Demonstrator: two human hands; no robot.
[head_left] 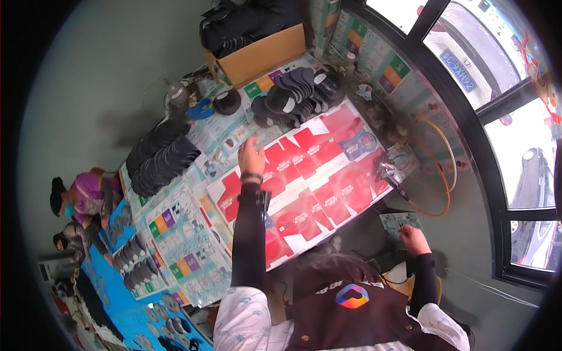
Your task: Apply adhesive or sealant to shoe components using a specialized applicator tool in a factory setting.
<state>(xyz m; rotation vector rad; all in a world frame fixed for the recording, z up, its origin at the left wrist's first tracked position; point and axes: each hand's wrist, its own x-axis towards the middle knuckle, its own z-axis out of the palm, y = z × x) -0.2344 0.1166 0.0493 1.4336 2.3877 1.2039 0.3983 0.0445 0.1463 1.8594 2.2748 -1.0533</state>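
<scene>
Out over the table reaches my left hand (252,157), its fingers stretched and apart with nothing seen in them. It is above the left side of a large board covered with red and white printed sheets (328,202). My right hand (414,240) is off the table's near right edge, fingers curled, close to a patterned sheet (401,221). Whatever its fingers may hold is hidden. Stacked black curved pieces (287,96) lie along the board's far edge. At the board's right corner sits a metal spray gun (391,172) with an orange hose.
A cardboard box (263,58) of black pieces stands at the back. More black stacks (164,158) lie at left, near a blue round dish (200,109). Two people work beside a blue-covered table (108,263) at far left. Windows (468,64) line the right wall.
</scene>
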